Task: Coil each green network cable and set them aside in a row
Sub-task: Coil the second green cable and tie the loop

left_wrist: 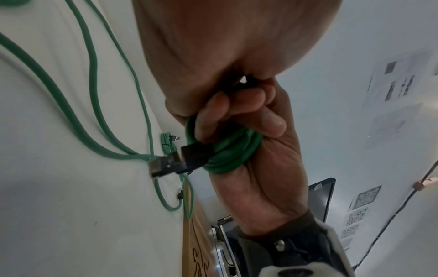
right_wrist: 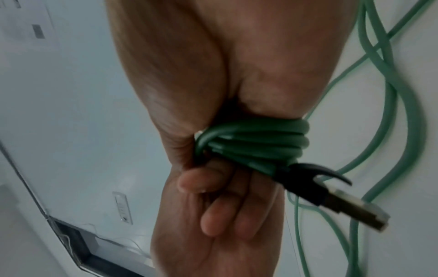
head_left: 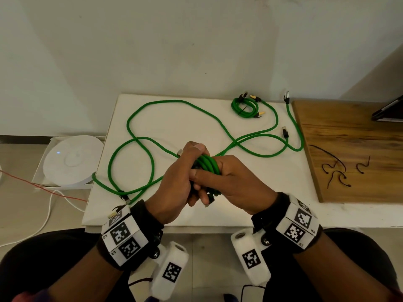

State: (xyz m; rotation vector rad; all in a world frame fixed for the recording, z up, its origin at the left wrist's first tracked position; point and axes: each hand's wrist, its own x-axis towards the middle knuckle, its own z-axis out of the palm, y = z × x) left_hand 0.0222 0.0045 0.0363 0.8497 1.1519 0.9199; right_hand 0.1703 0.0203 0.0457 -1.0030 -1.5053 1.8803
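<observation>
A white rectangular tabletop [head_left: 174, 214] is the landmark. A brown wooden board [head_left: 349, 131] lies just beside its right edge, carrying thin dark wire ties [head_left: 335, 168]. A round white device [head_left: 72, 160] sits in a box off its left edge. Loose green network cables [head_left: 139, 118] sprawl across the tabletop, and a small tied green cable coil [head_left: 244, 106] lies near its far right corner. Above the near middle, the left hand [head_left: 174, 182] and right hand [head_left: 235, 182] both curl round a tight green cable bundle [head_left: 207, 167], its black plug [right_wrist: 305, 185] sticking out.
</observation>
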